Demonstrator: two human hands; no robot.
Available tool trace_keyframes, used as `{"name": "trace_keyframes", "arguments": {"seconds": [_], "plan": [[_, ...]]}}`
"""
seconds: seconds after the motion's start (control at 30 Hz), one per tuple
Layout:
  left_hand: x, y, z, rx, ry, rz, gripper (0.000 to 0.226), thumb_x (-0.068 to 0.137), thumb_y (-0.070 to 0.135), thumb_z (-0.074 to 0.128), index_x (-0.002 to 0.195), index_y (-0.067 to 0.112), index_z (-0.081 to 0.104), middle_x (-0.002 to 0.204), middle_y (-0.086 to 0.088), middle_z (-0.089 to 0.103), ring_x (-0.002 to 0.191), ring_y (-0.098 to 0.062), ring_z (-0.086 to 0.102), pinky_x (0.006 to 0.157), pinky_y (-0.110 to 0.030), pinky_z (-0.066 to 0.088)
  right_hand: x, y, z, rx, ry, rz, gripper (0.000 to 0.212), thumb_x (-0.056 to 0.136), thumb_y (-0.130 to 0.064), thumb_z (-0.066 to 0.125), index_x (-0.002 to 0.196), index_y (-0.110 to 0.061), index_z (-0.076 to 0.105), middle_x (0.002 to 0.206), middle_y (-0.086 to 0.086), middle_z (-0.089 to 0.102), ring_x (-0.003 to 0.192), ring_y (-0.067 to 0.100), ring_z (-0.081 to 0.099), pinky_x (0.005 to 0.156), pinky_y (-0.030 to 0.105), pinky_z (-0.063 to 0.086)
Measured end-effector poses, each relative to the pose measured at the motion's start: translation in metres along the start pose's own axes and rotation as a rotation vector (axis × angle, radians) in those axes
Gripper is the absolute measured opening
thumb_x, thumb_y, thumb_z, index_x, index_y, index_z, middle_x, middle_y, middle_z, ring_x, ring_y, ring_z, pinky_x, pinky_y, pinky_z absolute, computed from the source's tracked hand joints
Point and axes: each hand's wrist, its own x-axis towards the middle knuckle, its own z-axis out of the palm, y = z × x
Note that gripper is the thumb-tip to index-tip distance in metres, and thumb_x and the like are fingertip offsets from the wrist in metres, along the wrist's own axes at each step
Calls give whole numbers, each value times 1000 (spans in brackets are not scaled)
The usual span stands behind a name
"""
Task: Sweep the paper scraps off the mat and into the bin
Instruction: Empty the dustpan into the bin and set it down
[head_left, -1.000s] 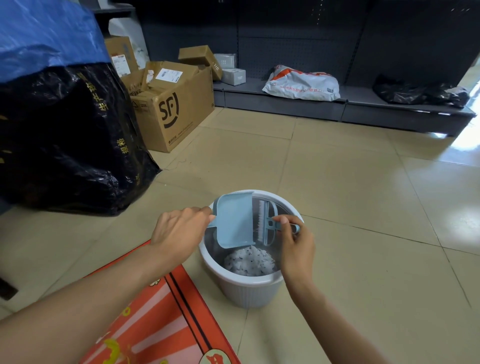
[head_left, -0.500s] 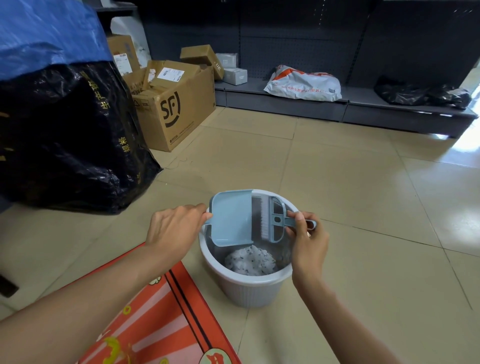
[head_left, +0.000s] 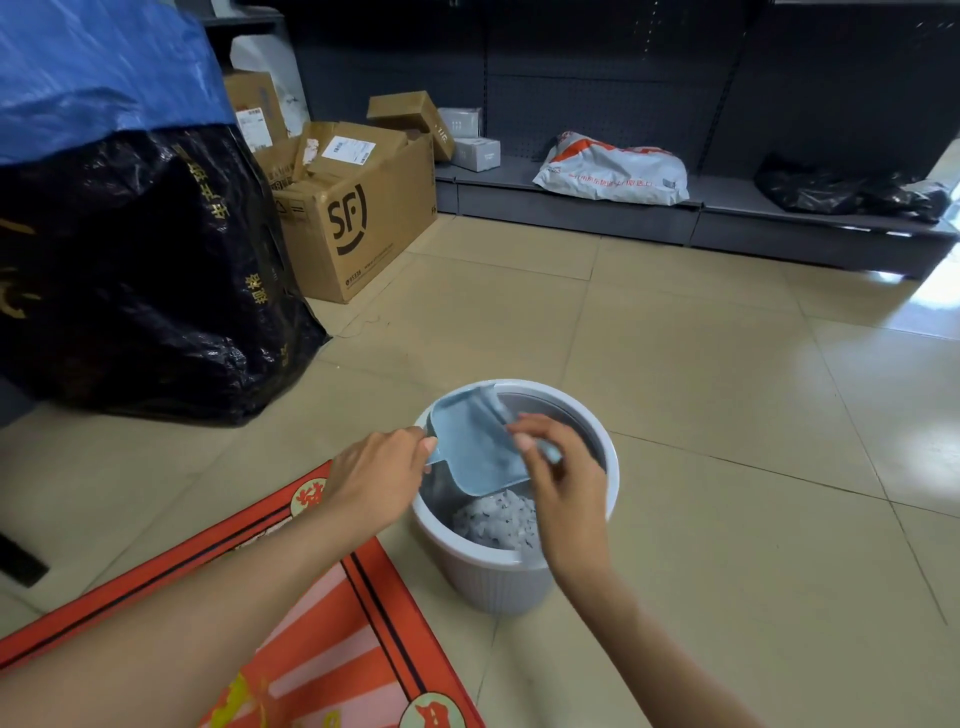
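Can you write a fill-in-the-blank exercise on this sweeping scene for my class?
1. The left hand holds the ____ over the bin.
2. The scraps lie inside the ____.
3. The mat lies to the ____ of the bin.
4. The cardboard box bears the letters ____.

Missing words: dustpan; bin; left; SF

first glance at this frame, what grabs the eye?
Dead centre, two bare hands hold a pale blue dustpan tipped over a grey bin with white paper scraps piled inside. A red striped mat fills the lower left corner, and a big black bag looms at upper left beside an SF cardboard box.
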Motion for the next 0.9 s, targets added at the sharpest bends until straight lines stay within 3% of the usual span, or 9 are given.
{"name": "trace_keyframes", "arguments": {"seconds": [0.1,0.2,0.3,0.4,0.47,0.57,0.63,0.83,0.9], "plan": [[-3,8,2,-201,-57,-68,36,104,38,30,76,24,48,93,-11,65,95,-34,61,74,-37,44,-13,1,10,-199,-241,-174,17,93,-17,64,108,-23,68,123,-16,60,118,0,56,93,15,45],[-11,12,1,-462,-89,-164,44,104,40,31,75,19,56,87,-12,67,89,-32,61,78,-37,44,-24,-1,14,-339,-338,-225,28,91,-22,63,119,-28,60,129,-20,54,117,-2,53,91,23,49],[-19,14,-1,-711,-145,-254,51,103,43,34,65,18,57,52,5,56,59,-21,51,61,-32,37,-30,-13,13,-330,-381,-222,35,91,-28,58,126,-31,51,125,-20,55,109,1,55,86,25,49],[-31,16,-6,-845,-180,-282,42,102,45,40,76,22,65,54,11,57,59,-13,51,54,-27,33,-36,-24,11,-375,-383,-254,41,93,-23,58,131,-33,48,126,-21,56,111,0,50,94,14,35],[-43,19,-8,-850,-184,-260,37,99,45,45,79,22,65,65,9,60,65,-14,53,56,-27,35,-39,-32,8,-386,-389,-264,44,92,-20,59,132,-35,47,125,-21,57,112,0,48,96,12,30],[-65,26,-11,-792,-175,-249,37,92,52,49,86,20,68,82,4,69,82,-19,63,74,-33,48,-41,-46,-5,-336,-437,-269,49,90,-16,60,133,-34,46,126,-14,58,111,3,53,90,16,43],[-85,35,-14,-765,-164,-253,36,93,51,49,86,21,67,82,4,69,85,-20,64,80,-35,49,-45,-54,-18,-375,-489,-284,50,89,-19,59,136,-30,47,130,-10,57,115,8,53,92,21,46],[-144,70,-10,-609,-102,-251,31,94,52,46,97,28,64,90,7,69,87,-17,65,79,-35,52,-73,-58,-57,-502,-622,-389,54,84,-8,62,136,-18,50,120,-1,61,107,12,50,92,14,38],[-160,81,-7,-577,-97,-232,28,92,53,44,96,31,61,90,6,69,86,-19,64,72,-33,50,-85,-54,-68,-543,-634,-397,52,86,-8,59,135,-23,48,117,-5,61,104,14,51,90,24,46]]}}
